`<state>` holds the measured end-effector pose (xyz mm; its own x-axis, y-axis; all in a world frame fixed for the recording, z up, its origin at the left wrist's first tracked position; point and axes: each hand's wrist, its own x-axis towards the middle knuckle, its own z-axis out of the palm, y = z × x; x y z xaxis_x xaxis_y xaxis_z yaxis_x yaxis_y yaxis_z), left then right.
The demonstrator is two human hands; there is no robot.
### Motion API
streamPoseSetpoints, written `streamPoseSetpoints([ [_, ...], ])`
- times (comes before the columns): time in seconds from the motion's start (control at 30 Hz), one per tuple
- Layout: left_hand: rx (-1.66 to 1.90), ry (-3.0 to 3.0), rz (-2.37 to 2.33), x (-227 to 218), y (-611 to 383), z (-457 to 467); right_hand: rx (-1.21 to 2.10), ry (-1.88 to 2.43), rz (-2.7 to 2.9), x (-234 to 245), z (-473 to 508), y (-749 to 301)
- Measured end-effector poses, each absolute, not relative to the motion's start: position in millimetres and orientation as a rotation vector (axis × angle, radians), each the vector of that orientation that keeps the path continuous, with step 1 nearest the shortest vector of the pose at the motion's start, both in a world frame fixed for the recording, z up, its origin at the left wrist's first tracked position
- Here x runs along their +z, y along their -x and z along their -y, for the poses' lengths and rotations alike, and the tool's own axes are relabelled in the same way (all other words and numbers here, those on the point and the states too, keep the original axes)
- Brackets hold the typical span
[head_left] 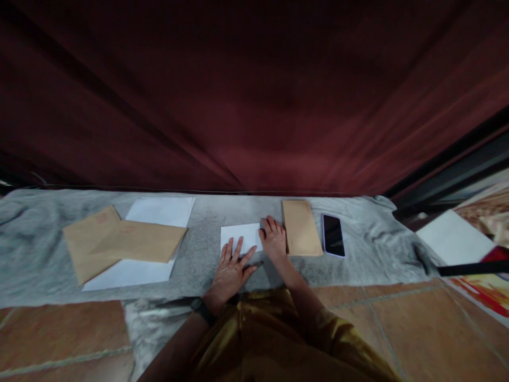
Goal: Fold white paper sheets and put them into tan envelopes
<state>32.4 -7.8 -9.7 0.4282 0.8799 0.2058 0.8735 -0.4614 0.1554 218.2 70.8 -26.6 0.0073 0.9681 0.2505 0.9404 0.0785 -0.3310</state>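
Observation:
A small white sheet of paper [238, 231], perhaps folded, lies flat on the grey cloth in front of me. My left hand [229, 273] is open, its spread fingers resting on the paper's lower part. At the sheet's right end is my right hand [273, 237], also open, with its fingers stretched forward and its thumb near the paper's edge. It covers that end from view. Just right of this hand lies a brown envelope [303, 228], and beyond it a dark-screened phone [333, 235] in a pale purple case.
On the left, two more brown envelopes [143, 241] overlap on top of larger white sheets [165, 211]. A grey cloth [369, 239] covers the long surface. Behind it hangs a dark red curtain [254, 116]. Tiled floor [413, 318] shows below, and a white panel [455, 237] stands at right.

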Motion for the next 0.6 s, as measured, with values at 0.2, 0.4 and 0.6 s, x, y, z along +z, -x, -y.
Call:
streamPoseSetpoints([
  [0.2, 0.392, -2.624, -1.629, -12.2, -32.9, 7.3, 0.111, 2.004, 1.903, -15.8, -90.3, -214.8],
  [0.4, 0.425, -2.644, -1.628, -12.8, -33.1, 6.7, 0.128, 2.006, 1.851, -9.7, -94.1, -212.9],
  [0.6, 0.448, -2.670, -1.627, -13.8, -32.7, 8.0, 0.197, 1.650, 2.076, -14.3, -45.5, -215.0],
])
